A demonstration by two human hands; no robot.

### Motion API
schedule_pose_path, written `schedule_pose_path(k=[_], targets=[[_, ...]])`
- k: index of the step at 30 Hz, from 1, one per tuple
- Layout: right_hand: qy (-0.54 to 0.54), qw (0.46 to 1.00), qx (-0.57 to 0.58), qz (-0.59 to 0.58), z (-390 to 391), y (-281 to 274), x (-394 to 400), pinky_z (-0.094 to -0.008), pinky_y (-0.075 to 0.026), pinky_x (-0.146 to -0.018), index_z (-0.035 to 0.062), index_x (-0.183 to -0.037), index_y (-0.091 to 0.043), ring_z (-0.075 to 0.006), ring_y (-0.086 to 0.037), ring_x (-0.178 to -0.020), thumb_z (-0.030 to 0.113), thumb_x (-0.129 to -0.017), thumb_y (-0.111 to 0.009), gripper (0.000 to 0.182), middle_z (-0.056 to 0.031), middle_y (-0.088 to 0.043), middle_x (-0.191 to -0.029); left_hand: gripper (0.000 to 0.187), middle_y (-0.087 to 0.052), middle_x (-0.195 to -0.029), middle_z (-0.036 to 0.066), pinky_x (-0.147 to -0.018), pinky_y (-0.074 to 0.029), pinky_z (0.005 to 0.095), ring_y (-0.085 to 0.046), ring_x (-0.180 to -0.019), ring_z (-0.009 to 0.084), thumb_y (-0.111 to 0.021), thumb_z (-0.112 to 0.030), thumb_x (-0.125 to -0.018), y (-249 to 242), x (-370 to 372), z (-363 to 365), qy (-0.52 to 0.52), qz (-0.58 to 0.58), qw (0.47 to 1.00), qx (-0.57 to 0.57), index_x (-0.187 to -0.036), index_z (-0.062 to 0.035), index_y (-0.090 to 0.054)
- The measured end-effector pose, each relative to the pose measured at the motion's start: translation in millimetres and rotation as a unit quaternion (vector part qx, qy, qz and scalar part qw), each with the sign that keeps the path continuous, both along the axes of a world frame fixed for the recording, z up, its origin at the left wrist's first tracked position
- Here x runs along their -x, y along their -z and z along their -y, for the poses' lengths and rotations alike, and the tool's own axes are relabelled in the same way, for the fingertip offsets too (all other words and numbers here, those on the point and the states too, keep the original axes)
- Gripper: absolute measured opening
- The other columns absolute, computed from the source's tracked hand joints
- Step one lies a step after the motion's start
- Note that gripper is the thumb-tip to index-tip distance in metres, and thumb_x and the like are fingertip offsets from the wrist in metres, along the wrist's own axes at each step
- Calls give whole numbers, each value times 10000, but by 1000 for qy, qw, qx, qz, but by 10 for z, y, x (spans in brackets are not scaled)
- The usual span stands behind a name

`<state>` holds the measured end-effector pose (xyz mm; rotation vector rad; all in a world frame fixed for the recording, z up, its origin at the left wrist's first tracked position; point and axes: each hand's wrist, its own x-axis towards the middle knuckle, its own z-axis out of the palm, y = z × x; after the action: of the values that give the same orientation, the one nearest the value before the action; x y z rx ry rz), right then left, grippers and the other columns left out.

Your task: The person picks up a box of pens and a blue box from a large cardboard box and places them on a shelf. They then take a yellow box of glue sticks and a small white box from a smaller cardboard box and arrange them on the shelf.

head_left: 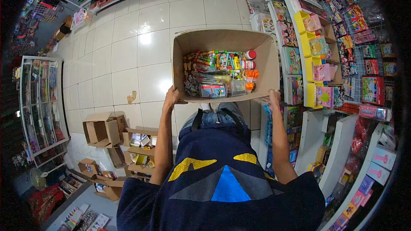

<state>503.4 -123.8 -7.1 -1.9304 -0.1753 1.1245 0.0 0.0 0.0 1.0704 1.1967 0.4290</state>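
Both hands hold a large open cardboard box (227, 38) in front of my body, above the tiled floor. My left hand (172, 97) grips its near left corner, fingers wrapped round the edge. At the near right corner, my right hand (272, 97) holds the box with its fingers partly hidden by the cardboard. Inside lie many small packs and tubes, among them white bottles with red caps (248, 64), orange items (251, 75), a yellow bottle (236, 63) and a blue and red pack (213, 90).
Shelves with yellow bins (309, 45) and hanging goods stand close on the right. Open cardboard boxes (101, 130) sit at lower left, near a glass display case (43, 102). A brown scrap (132, 97) lies on the floor. A fan (38, 179) stands at far lower left.
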Motion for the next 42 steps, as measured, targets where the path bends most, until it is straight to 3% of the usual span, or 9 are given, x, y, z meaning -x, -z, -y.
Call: schedule_pose_path(k=[2,5,6,9,11,17,19,27,42], targets=[[11,1000,0,-14,31,-30,-33,-443,-570,-742,6,-1251,-409,-350,-643,-885,189,-826,-577,492,-226,-511,-1205,754,-548,-1184,200,-804,-520,389,-581,-1031,298,-486,-562,-875,-464,-228,78,-72,33,995,60,-1388,-26,-348],[-41,998,6,-37,45,62,90,-412,-574,-730,-3,-1304,-364,-330,-637,-915,372,-840,-597,641,-226,-510,-1205,786,-567,-1077,199,-524,-554,399,-619,-959,344,-468,-587,-870,-465,-265,-45,-106,-139,984,45,-1371,1,-324],[-35,998,3,-55,85,4,131,-413,-566,-741,0,-1323,-345,-324,-632,-932,452,-836,-569,701,-227,-507,-1213,877,-493,-1233,262,-643,-549,447,-580,-1014,362,-314,-716,-848,-867,-314,-51,-71,-88,989,98,-1404,-37,-309],[-14,994,-19,-106,168,-305,205,-417,-539,-779,40,-1371,-308,-312,-632,-941,671,-807,-476,863,-205,-529,-1201,1030,-457,-1285,261,-965,-334,536,-457,-1174,387,-127,-844,-755,-623,-130,18,-166,-82,974,130,-1418,-80,-324],[12,988,-47,-144,261,-340,136,-421,-514,-806,107,-1393,-308,-310,-650,-891,786,-761,-403,932,-158,-587,-1146,1054,-356,-1382,258,-984,-274,572,-365,-1241,430,-123,-871,-720,-340,108,47,-140,-94,972,164,-1431,-115,-308],[-40,988,66,-135,597,793,-621,-424,-444,-917,113,-1395,-331,-279,-564,-1076,528,-935,-383,621,-117,-526,-1266,943,-297,-1468,116,-998,-246,591,-268,-1329,360,-208,-836,-758,237,7,25,-197,-130,943,234,-1459,-206,-236],[-117,992,31,-37,990,1938,-1280,-402,-506,-830,115,-1412,-307,-275,-554,-1084,441,-949,-422,578,-144,-467,-1319,924,-294,-1471,113,-1001,-238,594,-275,-1329,344,-226,-811,-781,1486,395,81,-128,-50,969,203,-1453,-178,-250],[-9,977,158,-143,567,1147,-1546,-404,-497,-842,115,-1414,-305,-272,-539,-1101,438,-950,-421,577,-140,-462,-1326,903,-311,-1460,110,-999,-243,590,-287,-1321,336,-226,-795,-794,1531,-72,-466,-161,-142,946,244,-1446,-171,-264],[23,963,214,-161,689,1105,-1733,-407,-481,-865,116,-1418,-302,-268,-512,-1134,432,-952,-420,575,-134,-451,-1338,864,-343,-1440,105,-996,-251,583,-309,-1307,321,-226,-765,-820,1791,160,-140,-222,-154,910,315,-1431,-157,-290]])
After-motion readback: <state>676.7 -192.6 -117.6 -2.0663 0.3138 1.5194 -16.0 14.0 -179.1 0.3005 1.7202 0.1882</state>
